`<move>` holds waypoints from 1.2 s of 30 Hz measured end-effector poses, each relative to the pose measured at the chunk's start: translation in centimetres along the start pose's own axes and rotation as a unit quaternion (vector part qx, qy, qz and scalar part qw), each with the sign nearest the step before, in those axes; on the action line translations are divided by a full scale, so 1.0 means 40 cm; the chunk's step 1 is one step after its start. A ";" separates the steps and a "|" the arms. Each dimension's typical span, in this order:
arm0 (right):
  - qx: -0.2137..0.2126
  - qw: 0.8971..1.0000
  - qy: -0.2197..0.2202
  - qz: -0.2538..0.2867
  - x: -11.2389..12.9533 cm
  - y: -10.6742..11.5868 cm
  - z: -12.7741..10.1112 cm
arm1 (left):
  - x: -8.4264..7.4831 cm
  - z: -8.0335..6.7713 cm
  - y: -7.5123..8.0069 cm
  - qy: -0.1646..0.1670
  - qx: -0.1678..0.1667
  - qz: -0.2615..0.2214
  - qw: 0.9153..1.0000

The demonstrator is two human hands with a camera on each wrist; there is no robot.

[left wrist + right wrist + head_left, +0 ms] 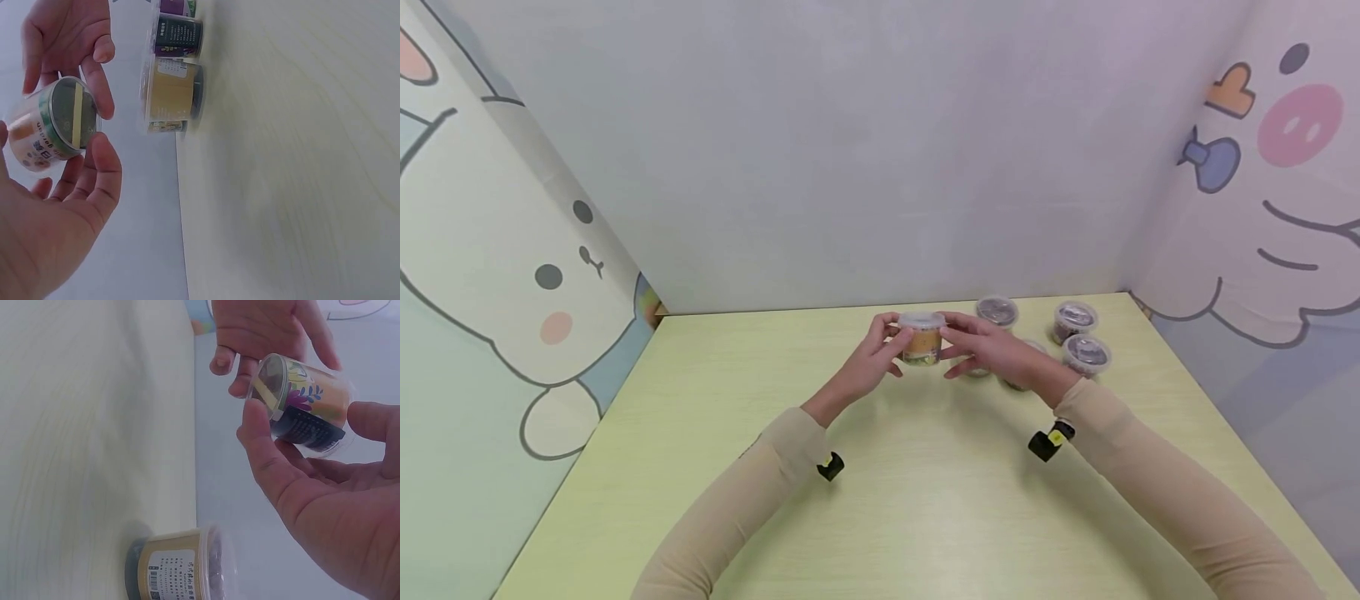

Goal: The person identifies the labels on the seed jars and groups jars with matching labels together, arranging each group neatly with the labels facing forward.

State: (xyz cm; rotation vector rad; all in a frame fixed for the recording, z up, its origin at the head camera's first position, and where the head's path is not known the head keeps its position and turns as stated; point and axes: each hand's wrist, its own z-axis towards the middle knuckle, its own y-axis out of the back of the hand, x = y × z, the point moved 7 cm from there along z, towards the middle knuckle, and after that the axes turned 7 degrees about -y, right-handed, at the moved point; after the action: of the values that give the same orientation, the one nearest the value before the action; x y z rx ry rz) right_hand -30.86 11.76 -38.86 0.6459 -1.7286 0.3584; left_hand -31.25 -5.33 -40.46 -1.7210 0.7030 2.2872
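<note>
A small round clear plastic tub with an orange illustrated label and a translucent lid (922,343) is held raised above the pale yellow-green wood-grained bench (910,508), lid uppermost; its left side is gripped between the thumb and fingers of the left hand (874,353), its right side between the thumb and fingers of the right hand (992,343); a narrow yellow strip (77,115) is seen across the base, and a dark printed panel (306,429) is carried on the side wall; further round lidded plastic tubs (1087,353) are set on the bench beside and behind the right hand, some being partly hidden by it; beige long sleeves (1150,458) are worn on both arms; a black wrist-mounted device (1051,440) is fitted below each cuff.
</note>
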 end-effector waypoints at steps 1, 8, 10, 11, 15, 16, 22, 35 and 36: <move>0.000 1.000 -0.002 0.000 -0.001 0.001 -0.001 | 0.002 0.000 0.001 0.000 -0.001 -0.003 1.000; -0.006 1.000 -0.010 0.019 -0.008 0.001 0.001 | 0.006 0.001 0.008 0.002 -0.009 -0.027 1.000; -0.010 1.000 -0.008 0.021 -0.008 -0.001 0.003 | 0.004 0.002 0.010 0.002 -0.007 -0.027 1.000; -0.012 1.000 -0.007 0.021 -0.007 -0.002 0.004 | 0.003 0.002 0.010 0.002 -0.003 -0.026 1.000; -0.014 1.000 -0.004 0.022 -0.009 -0.007 0.007 | -0.001 0.001 0.006 0.010 0.020 -0.026 0.999; -0.013 1.000 -0.003 0.023 -0.009 -0.008 0.007 | -0.002 0.001 0.005 0.012 0.026 -0.028 0.999; 0.002 1.000 0.009 0.018 -0.010 -0.010 0.008 | -0.001 -0.001 0.005 0.013 0.038 -0.046 0.998; -0.008 0.999 0.008 0.040 -0.010 -0.013 0.017 | 0.000 -0.008 0.025 0.017 0.036 -0.038 0.998; -0.012 0.999 0.008 0.042 -0.011 -0.013 0.018 | -0.001 -0.009 0.024 0.019 0.039 -0.035 0.998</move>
State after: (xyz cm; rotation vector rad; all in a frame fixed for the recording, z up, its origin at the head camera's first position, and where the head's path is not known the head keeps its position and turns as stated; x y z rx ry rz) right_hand -31.06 11.03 -39.52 0.5543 -1.7454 0.3998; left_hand -31.32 -6.34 -40.24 -1.7287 0.7182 2.1579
